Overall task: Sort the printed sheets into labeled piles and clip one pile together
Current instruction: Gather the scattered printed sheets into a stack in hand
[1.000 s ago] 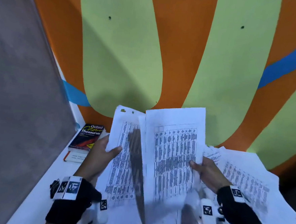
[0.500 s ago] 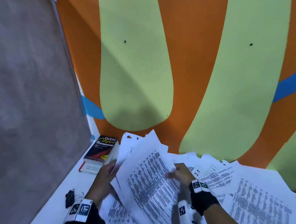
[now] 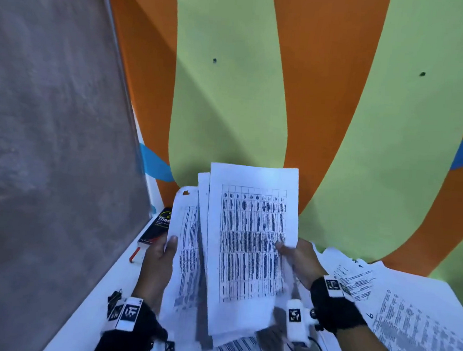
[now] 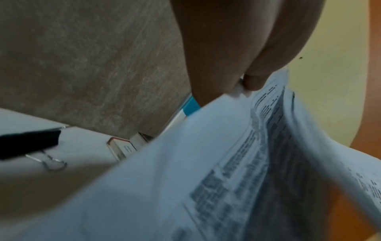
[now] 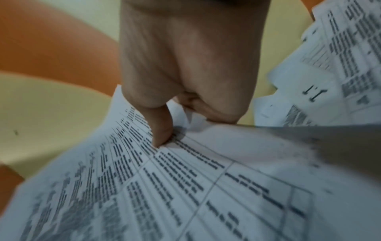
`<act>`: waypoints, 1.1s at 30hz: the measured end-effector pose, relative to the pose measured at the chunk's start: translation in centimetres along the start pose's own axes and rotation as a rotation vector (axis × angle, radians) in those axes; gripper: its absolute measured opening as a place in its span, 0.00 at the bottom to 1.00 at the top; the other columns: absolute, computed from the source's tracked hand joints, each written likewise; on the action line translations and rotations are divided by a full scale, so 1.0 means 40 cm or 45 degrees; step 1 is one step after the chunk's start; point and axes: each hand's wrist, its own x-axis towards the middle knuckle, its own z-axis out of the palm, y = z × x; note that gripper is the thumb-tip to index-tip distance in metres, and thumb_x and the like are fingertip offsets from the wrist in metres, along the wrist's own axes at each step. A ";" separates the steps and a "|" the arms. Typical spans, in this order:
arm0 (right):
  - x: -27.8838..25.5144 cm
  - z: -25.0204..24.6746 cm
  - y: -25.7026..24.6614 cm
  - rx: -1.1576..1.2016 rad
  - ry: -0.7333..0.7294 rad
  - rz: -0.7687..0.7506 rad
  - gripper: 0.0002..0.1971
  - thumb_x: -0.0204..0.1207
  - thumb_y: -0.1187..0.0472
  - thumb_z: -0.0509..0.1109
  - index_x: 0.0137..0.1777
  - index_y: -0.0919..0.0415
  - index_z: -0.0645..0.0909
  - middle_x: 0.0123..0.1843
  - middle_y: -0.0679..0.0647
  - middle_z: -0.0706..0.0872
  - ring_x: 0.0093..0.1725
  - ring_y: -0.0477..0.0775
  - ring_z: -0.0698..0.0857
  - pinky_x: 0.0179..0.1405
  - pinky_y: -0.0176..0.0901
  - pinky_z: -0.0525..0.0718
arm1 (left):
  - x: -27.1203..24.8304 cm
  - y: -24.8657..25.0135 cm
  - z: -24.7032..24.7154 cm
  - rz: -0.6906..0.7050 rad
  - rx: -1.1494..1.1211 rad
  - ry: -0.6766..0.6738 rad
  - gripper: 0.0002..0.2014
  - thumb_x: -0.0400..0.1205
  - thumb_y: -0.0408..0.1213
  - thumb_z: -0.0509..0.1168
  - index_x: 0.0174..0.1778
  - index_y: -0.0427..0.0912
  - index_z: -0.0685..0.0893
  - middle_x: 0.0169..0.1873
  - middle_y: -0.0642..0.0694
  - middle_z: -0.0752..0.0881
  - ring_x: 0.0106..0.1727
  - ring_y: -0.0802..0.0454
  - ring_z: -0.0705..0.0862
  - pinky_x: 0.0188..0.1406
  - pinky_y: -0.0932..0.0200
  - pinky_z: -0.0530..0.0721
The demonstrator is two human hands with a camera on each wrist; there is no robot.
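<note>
I hold a bundle of printed sheets upright over the white desk. My right hand point(image 3: 292, 255) pinches the right edge of the front sheet point(image 3: 250, 242), thumb on its printed table, as the right wrist view shows with the right hand point(image 5: 181, 114) on the front sheet point(image 5: 185, 187). My left hand point(image 3: 164, 253) grips the left edge of the sheets behind point(image 3: 187, 243); in the left wrist view the left hand point(image 4: 237, 81) pinches those sheets point(image 4: 206, 171). A black binder clip point(image 4: 28, 143) lies on the desk near my left wrist.
Loose printed sheets point(image 3: 406, 324) are spread over the right side of the desk, one marked 11 point(image 5: 315, 93). A thesaurus book point(image 3: 156, 230) lies on other books at the back left. A grey partition point(image 3: 48, 149) stands on the left, a painted wall behind.
The front sheet was slanted low over the desk half a second ago; now it stands upright and squared against the sheets in my left hand. Both hands have risen.
</note>
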 end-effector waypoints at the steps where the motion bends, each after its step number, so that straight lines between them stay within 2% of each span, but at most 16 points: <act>1: -0.003 0.006 -0.013 0.061 -0.042 0.039 0.09 0.75 0.65 0.73 0.55 0.61 0.82 0.46 0.43 0.90 0.44 0.39 0.87 0.44 0.32 0.81 | 0.003 -0.001 0.008 -0.036 -0.041 -0.012 0.11 0.87 0.40 0.55 0.60 0.53 0.79 0.52 0.58 0.84 0.53 0.63 0.81 0.55 0.64 0.77; 3: -0.007 0.013 -0.023 0.092 -0.094 0.117 0.18 0.69 0.54 0.79 0.54 0.63 0.83 0.46 0.51 0.87 0.44 0.55 0.85 0.42 0.45 0.78 | 0.008 -0.002 0.027 -0.104 -0.147 -0.088 0.12 0.87 0.40 0.55 0.62 0.51 0.81 0.57 0.53 0.87 0.58 0.56 0.84 0.62 0.54 0.80; 4: -0.009 0.016 -0.027 0.098 -0.134 0.155 0.19 0.66 0.50 0.80 0.48 0.64 0.84 0.40 0.54 0.83 0.37 0.56 0.80 0.37 0.48 0.71 | 0.007 -0.003 0.036 -0.148 -0.205 -0.127 0.13 0.87 0.41 0.56 0.63 0.49 0.81 0.58 0.48 0.88 0.60 0.50 0.85 0.63 0.47 0.82; 7: -0.022 0.019 -0.024 0.105 -0.224 0.162 0.11 0.78 0.61 0.71 0.33 0.58 0.80 0.24 0.41 0.82 0.27 0.41 0.79 0.40 0.40 0.73 | 0.008 -0.006 0.061 -0.223 -0.403 -0.249 0.23 0.77 0.51 0.68 0.67 0.47 0.81 0.57 0.41 0.89 0.54 0.43 0.89 0.46 0.50 0.89; 9: -0.025 0.015 -0.013 0.065 -0.201 0.133 0.06 0.78 0.62 0.71 0.39 0.60 0.84 0.30 0.43 0.87 0.37 0.45 0.83 0.50 0.44 0.78 | 0.012 -0.009 0.072 -0.231 -0.450 -0.296 0.33 0.70 0.55 0.74 0.71 0.48 0.79 0.60 0.42 0.88 0.55 0.44 0.88 0.45 0.52 0.88; 12: -0.047 0.001 -0.024 0.087 -0.031 0.012 0.04 0.75 0.64 0.73 0.48 0.63 0.85 0.43 0.51 0.90 0.46 0.52 0.86 0.55 0.45 0.81 | 0.016 -0.007 0.089 -0.242 -0.442 -0.288 0.25 0.80 0.58 0.60 0.70 0.50 0.79 0.63 0.44 0.86 0.62 0.44 0.85 0.59 0.43 0.84; 14: -0.065 -0.001 -0.046 0.097 0.166 -0.148 0.11 0.73 0.68 0.75 0.55 0.64 0.82 0.50 0.53 0.90 0.49 0.50 0.87 0.54 0.44 0.84 | 0.018 0.009 0.105 -0.175 -0.331 -0.282 0.25 0.78 0.64 0.58 0.65 0.55 0.80 0.62 0.48 0.86 0.64 0.47 0.84 0.63 0.43 0.81; 17: -0.098 0.007 -0.093 0.008 0.376 -0.451 0.17 0.71 0.71 0.75 0.57 0.61 0.75 0.52 0.54 0.88 0.47 0.39 0.87 0.49 0.34 0.85 | 0.018 0.049 0.145 0.127 -0.051 -0.229 0.20 0.80 0.50 0.66 0.66 0.49 0.77 0.59 0.51 0.85 0.60 0.53 0.84 0.58 0.54 0.78; 19: -0.120 0.007 -0.116 0.024 0.417 -0.576 0.26 0.71 0.73 0.75 0.65 0.58 0.70 0.57 0.53 0.85 0.52 0.40 0.87 0.54 0.33 0.85 | 0.020 0.077 0.172 0.228 0.031 -0.094 0.16 0.81 0.37 0.66 0.64 0.42 0.75 0.56 0.48 0.83 0.57 0.52 0.82 0.54 0.61 0.75; 22: -0.143 -0.006 -0.123 0.037 0.426 -0.616 0.40 0.71 0.74 0.75 0.78 0.59 0.58 0.71 0.46 0.75 0.65 0.30 0.78 0.56 0.17 0.76 | 0.022 0.078 0.194 0.234 0.036 -0.023 0.13 0.79 0.33 0.69 0.57 0.40 0.77 0.53 0.42 0.85 0.50 0.49 0.84 0.45 0.61 0.78; 23: -0.144 -0.013 -0.115 0.025 0.415 -0.606 0.43 0.70 0.74 0.75 0.80 0.61 0.55 0.75 0.47 0.69 0.69 0.31 0.73 0.57 0.15 0.74 | 0.021 0.065 0.197 0.202 0.018 -0.054 0.16 0.78 0.35 0.72 0.60 0.39 0.78 0.54 0.42 0.86 0.52 0.47 0.85 0.48 0.58 0.80; 25: -0.145 -0.024 -0.095 0.051 0.359 -0.619 0.44 0.71 0.78 0.73 0.81 0.61 0.52 0.77 0.51 0.68 0.68 0.31 0.76 0.56 0.23 0.80 | 0.016 0.030 0.205 0.148 0.002 -0.127 0.26 0.75 0.39 0.74 0.68 0.41 0.76 0.57 0.45 0.86 0.58 0.47 0.85 0.55 0.54 0.82; 26: -0.148 -0.028 -0.085 0.046 0.341 -0.594 0.44 0.71 0.80 0.71 0.81 0.60 0.51 0.76 0.53 0.71 0.65 0.32 0.80 0.54 0.28 0.83 | 0.013 0.014 0.211 0.123 0.016 -0.137 0.27 0.75 0.39 0.75 0.69 0.42 0.75 0.55 0.47 0.87 0.57 0.50 0.85 0.52 0.58 0.82; 29: -0.149 -0.028 -0.064 -0.020 0.346 -0.513 0.38 0.75 0.79 0.67 0.78 0.51 0.56 0.68 0.50 0.80 0.60 0.41 0.85 0.59 0.46 0.87 | 0.000 0.004 0.234 0.082 0.040 -0.131 0.16 0.77 0.36 0.72 0.58 0.33 0.81 0.36 0.54 0.85 0.37 0.57 0.84 0.32 0.76 0.76; 31: -0.146 -0.023 -0.068 -0.065 0.375 -0.537 0.31 0.78 0.77 0.63 0.74 0.50 0.60 0.65 0.46 0.81 0.61 0.41 0.84 0.65 0.53 0.82 | -0.006 0.026 0.239 0.116 0.021 -0.137 0.11 0.77 0.36 0.72 0.50 0.33 0.84 0.31 0.53 0.85 0.33 0.50 0.84 0.25 0.76 0.75; 33: -0.151 -0.012 -0.091 -0.082 0.353 -0.594 0.26 0.79 0.76 0.62 0.71 0.54 0.63 0.62 0.43 0.81 0.60 0.38 0.83 0.66 0.49 0.82 | -0.009 0.058 0.234 0.152 -0.026 -0.115 0.07 0.76 0.38 0.74 0.45 0.41 0.86 0.33 0.51 0.88 0.35 0.49 0.87 0.25 0.73 0.78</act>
